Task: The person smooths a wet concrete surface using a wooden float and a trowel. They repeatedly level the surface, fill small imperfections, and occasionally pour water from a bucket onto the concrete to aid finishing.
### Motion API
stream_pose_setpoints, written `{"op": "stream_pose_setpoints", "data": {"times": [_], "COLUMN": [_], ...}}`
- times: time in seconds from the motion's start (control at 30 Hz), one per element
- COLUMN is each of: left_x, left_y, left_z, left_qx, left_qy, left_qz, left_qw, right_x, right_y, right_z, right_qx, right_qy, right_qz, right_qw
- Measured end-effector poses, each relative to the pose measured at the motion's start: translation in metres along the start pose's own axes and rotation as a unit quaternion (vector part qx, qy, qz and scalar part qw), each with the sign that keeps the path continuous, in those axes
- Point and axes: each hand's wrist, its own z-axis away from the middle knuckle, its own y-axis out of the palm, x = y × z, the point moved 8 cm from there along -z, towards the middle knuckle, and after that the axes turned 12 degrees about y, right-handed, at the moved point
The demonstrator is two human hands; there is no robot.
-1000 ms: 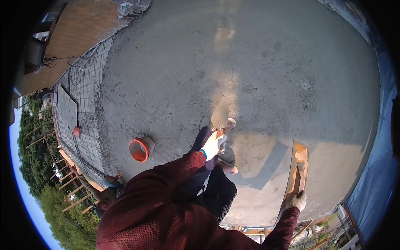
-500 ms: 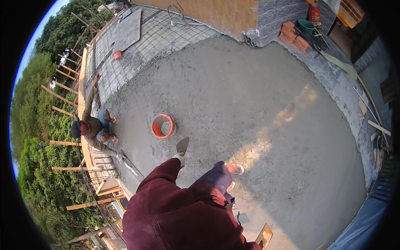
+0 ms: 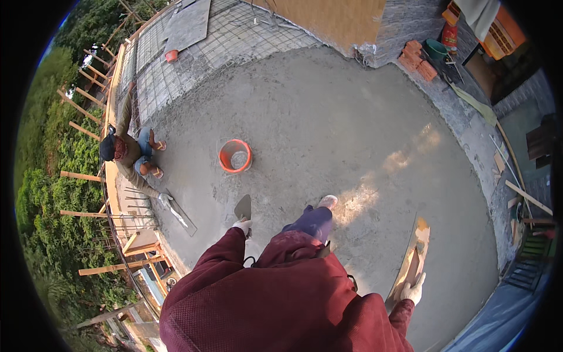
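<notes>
My left hand (image 3: 242, 226), in a pale glove, is closed around the handle of a pointed trowel (image 3: 243, 207). The blade points away from me, above the wet grey concrete (image 3: 293, 129). A long wooden float (image 3: 412, 252) with a cement-smeared face is gripped in my right hand (image 3: 414, 289), also gloved, out to my right side. It is tilted, and I cannot tell whether it touches the surface. Ahead of the trowel stands an orange bucket (image 3: 234, 171) with grey residue inside.
At the left edge a co-worker (image 3: 132, 152) squats, one gloved hand on a long flat tool (image 3: 182, 217). Steel mesh (image 3: 164, 82) and a flat board (image 3: 187, 26) lie at the far left. Red bricks (image 3: 417, 60) and a green tub (image 3: 436, 49) stand by the wall.
My right hand has come into view with the float raised out to the right. My left hand with the trowel sits slightly further left. My feet have shifted.
</notes>
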Motion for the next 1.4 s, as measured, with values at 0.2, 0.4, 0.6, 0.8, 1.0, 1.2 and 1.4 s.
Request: {"op": "stream_pose_setpoints", "data": {"times": [0.2, 0.4, 0.6, 0.8, 1.0, 1.2, 1.4], "left_x": [0.064, 0.032, -0.071, -0.257, -0.355, -0.344, -0.329], "left_y": [0.000, 0.003, 0.050, 0.152, 0.257, 0.366, 0.438], "left_z": [-0.035, -0.086, -0.146, -0.179, -0.164, -0.181, -0.272], "left_qx": [0.046, 0.030, -0.003, 0.031, 0.096, 0.116, 0.059], "left_qy": [-0.104, -0.114, -0.068, 0.050, 0.067, 0.072, 0.134], "left_qz": [0.079, 0.054, 0.080, 0.093, 0.125, 0.174, 0.158], "left_qw": [0.990, 0.992, 0.995, 0.994, 0.985, 0.975, 0.977], "right_x": [0.038, 0.071, 0.261, 0.422, 0.530, 0.593, 0.582], "right_y": [-0.031, -0.001, 0.005, 0.075, 0.194, 0.389, 0.548], "right_z": [-0.039, -0.107, -0.154, -0.189, -0.218, -0.239, -0.328], "right_qx": [0.027, 0.175, 0.096, 0.205, 0.271, 0.282, 0.217], "right_qy": [0.015, 0.025, -0.090, -0.150, -0.296, -0.496, -0.527], "right_qz": [-0.035, -0.098, 0.188, 0.222, 0.275, 0.254, 0.209], "right_qw": [0.999, 0.979, 0.973, 0.941, 0.874, 0.781, 0.795]}}
